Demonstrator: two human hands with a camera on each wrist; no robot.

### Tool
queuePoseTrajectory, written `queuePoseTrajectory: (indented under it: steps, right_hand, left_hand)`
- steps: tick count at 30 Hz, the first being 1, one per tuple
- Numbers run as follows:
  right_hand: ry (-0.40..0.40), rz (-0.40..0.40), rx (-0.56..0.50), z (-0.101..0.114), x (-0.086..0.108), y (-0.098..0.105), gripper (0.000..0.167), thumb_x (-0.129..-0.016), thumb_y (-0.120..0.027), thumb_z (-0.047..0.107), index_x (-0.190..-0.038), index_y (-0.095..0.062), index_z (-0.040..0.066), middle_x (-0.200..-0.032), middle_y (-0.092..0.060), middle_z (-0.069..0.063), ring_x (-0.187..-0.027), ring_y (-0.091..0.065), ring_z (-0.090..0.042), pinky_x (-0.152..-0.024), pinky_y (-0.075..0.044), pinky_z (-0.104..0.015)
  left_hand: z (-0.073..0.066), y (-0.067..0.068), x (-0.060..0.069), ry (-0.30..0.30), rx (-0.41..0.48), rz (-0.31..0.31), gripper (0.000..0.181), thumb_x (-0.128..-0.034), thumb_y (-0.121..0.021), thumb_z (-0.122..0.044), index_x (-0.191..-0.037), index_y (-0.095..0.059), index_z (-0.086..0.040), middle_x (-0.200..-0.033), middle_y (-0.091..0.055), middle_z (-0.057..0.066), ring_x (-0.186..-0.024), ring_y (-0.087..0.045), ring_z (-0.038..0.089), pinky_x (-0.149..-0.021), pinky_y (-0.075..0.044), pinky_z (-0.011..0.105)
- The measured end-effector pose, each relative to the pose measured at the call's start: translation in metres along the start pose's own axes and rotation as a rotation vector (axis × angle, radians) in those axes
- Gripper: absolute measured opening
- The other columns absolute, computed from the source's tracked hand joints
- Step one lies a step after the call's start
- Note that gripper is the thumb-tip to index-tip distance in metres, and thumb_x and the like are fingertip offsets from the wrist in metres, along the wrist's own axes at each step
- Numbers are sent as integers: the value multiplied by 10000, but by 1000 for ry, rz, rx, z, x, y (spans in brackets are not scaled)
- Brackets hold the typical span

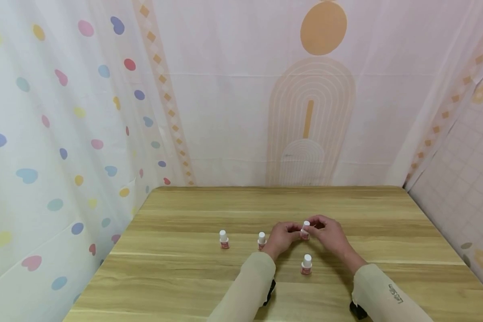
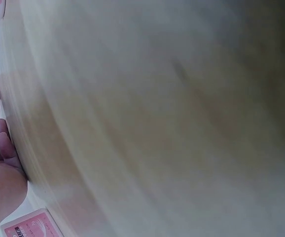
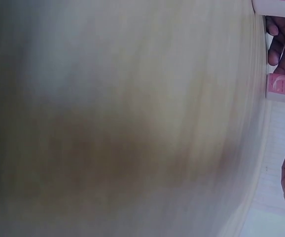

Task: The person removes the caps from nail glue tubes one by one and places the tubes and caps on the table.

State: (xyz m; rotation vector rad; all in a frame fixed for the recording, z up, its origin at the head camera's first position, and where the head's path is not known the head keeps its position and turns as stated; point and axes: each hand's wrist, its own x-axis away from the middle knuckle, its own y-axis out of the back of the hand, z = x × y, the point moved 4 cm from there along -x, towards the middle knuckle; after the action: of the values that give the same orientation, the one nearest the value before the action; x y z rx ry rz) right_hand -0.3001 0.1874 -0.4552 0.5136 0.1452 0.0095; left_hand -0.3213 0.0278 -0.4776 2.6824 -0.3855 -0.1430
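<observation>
Both hands meet at a small white bottle (image 1: 305,235) with a pink label and white cap, upright on the table. Seen from the head, my left hand (image 1: 282,238) holds its body from the left. The right wrist view shows left fingertips on this bottle (image 3: 282,85). From the right, thumb and index of my right hand (image 1: 329,232) pinch at the cap, which lies outside both wrist views. A matching bottle (image 1: 306,264) stands nearer, in front of the hands. Another bottle (image 1: 261,240) is partly behind the left wrist, and one more bottle (image 1: 224,239) stands farther left.
The wood-grain table (image 1: 177,277) runs back to a pale patterned curtain (image 1: 225,112). A dotted curtain (image 1: 64,179) hangs along the left side, and a checked one (image 1: 463,201) along the right. Bare tabletop fills most of both wrist views.
</observation>
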Motion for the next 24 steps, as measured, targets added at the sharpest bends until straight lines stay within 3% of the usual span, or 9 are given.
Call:
queuePoseTrajectory:
  steps: [9,15,24]
  right_hand:
    - [27,16,13,1,1,0,201,-968,-666,164,-1127,-694,43,-1042,-693,-65,-986,-610,-244,-806,-502,-372]
    - [21,22,1,0,0,0,289,-952,-693,203,-1183,-678,29,-1044,-689,-60,-978,-606,-230,-810,-493,-355]
    - [25,14,25,-2,-2,0,213,-944,-701,194,-1116,-707,68,-1021,-694,-40,-960,-606,-219,-806,-490,-365]
  left_hand:
    - [0,-1,1,30,6,0,87,-921,-719,-156,-976,-764,-106,-929,-707,-62,-856,-572,36,-805,-477,251]
    - [1,-1,1,21,8,3,89,-920,-721,-156,-976,-765,-103,-932,-708,-58,-856,-571,33,-809,-476,249]
    - [1,-1,1,9,28,3,77,-913,-728,-140,-961,-763,-91,-911,-702,-54,-836,-563,35,-788,-474,240]
